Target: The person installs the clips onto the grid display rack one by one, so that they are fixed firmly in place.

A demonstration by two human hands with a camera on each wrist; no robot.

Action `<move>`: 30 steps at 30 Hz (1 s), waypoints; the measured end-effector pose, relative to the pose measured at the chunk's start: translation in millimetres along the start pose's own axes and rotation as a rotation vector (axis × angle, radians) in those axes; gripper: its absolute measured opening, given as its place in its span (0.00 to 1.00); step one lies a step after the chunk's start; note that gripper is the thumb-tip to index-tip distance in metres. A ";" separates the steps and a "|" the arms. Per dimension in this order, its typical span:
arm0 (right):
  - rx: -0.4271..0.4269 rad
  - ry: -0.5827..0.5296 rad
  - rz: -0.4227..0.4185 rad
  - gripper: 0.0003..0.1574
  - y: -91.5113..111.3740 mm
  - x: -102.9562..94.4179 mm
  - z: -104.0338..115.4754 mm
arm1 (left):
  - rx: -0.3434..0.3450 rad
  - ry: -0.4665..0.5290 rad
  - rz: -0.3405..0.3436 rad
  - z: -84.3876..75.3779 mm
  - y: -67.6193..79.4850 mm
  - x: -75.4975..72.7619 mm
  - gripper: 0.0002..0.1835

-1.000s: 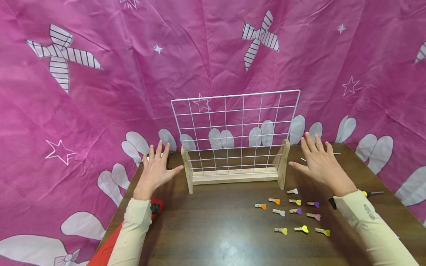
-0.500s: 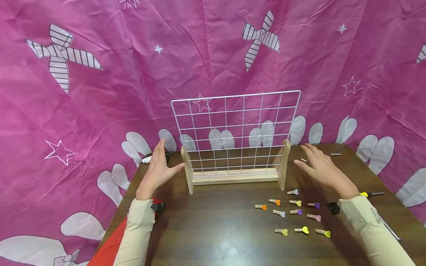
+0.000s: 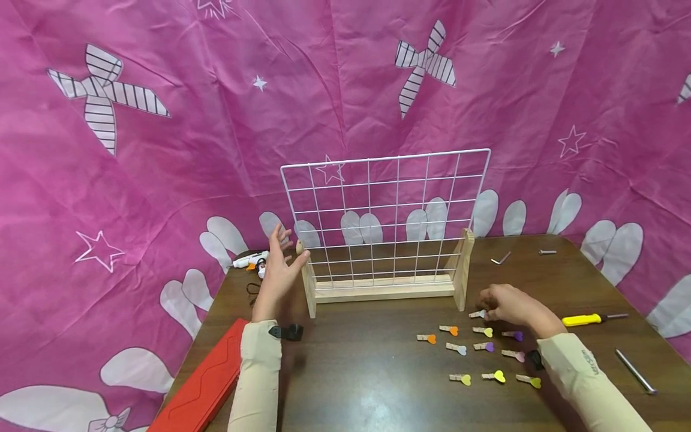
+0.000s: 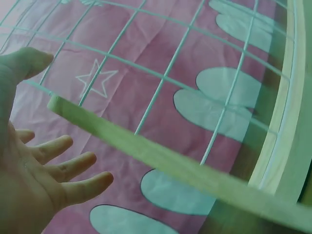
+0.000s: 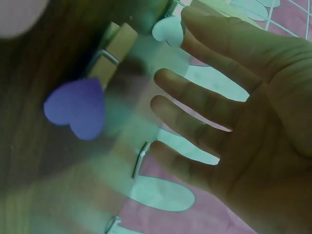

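A white wire grid (image 3: 383,216) stands upright in a wooden stand (image 3: 383,291). My left hand (image 3: 278,273) is at the stand's left post (image 4: 131,144), thumb and fingers spread on either side of its top end; contact is not plain. On the table lie several small wooden clothespins with coloured hearts. My right hand (image 3: 513,305) is lowered to the white heart clothespin (image 5: 168,30) nearest the stand, thumb and index fingertips at it in a pinch, the other fingers extended. A purple heart clothespin (image 5: 78,105) lies close by.
A red case (image 3: 207,384) lies along the left table edge, with a white glue gun (image 3: 249,260) behind it. At the right are a yellow screwdriver (image 3: 583,320), a metal rod (image 3: 636,372), a hex key (image 3: 502,258) and a bolt (image 3: 547,252).
My left hand has moved right, to the left post of the stand. My right hand has come down from beside the stand to the white heart clothespin, its fingers bending.
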State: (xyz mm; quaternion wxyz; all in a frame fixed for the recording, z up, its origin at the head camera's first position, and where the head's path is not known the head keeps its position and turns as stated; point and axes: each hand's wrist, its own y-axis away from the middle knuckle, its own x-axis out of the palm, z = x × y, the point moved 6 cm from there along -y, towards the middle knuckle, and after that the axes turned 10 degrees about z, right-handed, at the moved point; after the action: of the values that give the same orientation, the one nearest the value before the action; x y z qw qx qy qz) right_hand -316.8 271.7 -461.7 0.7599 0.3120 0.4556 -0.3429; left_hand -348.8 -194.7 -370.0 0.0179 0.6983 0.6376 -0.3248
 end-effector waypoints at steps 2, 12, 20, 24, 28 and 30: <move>0.003 -0.017 0.029 0.10 -1.4 5.7 -0.3 | 0.006 0.067 -0.002 -8.6 1.4 3.0 0.44; 0.026 0.063 0.019 0.11 -7.6 9.9 1.4 | -0.056 0.132 0.016 -21.9 7.3 13.1 0.34; 0.067 0.073 0.035 0.13 -10.7 11.7 -1.4 | -0.045 0.111 0.012 -14.5 7.1 16.0 0.31; 0.095 0.036 0.026 0.12 -4.8 8.3 -1.5 | -0.043 0.105 0.018 -10.5 6.1 16.9 0.30; 0.105 -0.003 -0.023 0.11 5.3 -3.0 1.4 | -0.038 0.104 0.040 -6.5 4.9 18.6 0.28; 0.094 0.002 -0.057 0.11 9.7 -11.2 4.5 | -0.035 0.107 0.046 -6.2 4.5 19.1 0.27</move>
State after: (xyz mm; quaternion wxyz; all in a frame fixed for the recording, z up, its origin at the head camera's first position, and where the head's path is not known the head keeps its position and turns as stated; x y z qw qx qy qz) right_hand -310.8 276.3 -448.2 0.7338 0.3347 0.4485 -0.3851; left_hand -342.5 -176.0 -376.0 0.0035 0.7286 0.6272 -0.2753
